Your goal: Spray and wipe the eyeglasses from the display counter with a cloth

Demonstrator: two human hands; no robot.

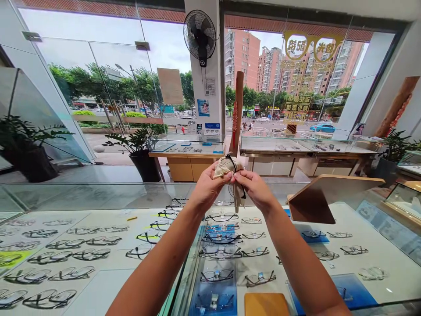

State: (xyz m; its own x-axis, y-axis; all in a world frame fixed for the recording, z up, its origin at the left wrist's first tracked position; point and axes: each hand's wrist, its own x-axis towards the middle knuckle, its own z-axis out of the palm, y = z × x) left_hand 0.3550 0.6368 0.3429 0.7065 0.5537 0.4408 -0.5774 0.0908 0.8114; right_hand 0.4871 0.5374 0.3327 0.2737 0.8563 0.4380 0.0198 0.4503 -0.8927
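Note:
Both arms stretch forward over a glass display counter. Between them is a pair of dark-framed eyeglasses (244, 192) with a beige cloth (225, 166) bunched around part of it. My left hand (211, 183) is closed, its thumb pressing on the cloth and the glasses. From the other side my right hand (252, 185) pinches the same pair, thumb and fingers together near the middle. A loose end of the cloth hangs down below the fingers. The lenses are mostly hidden by the cloth and the hands.
Rows of eyeglasses (222, 251) lie in the glass counter below. A wooden-backed tilted stand (315, 210) is on the right, with a brown block (266, 303) near the front. Beyond are another display counter (194, 153), a potted plant (144, 164) and a wall fan (199, 37).

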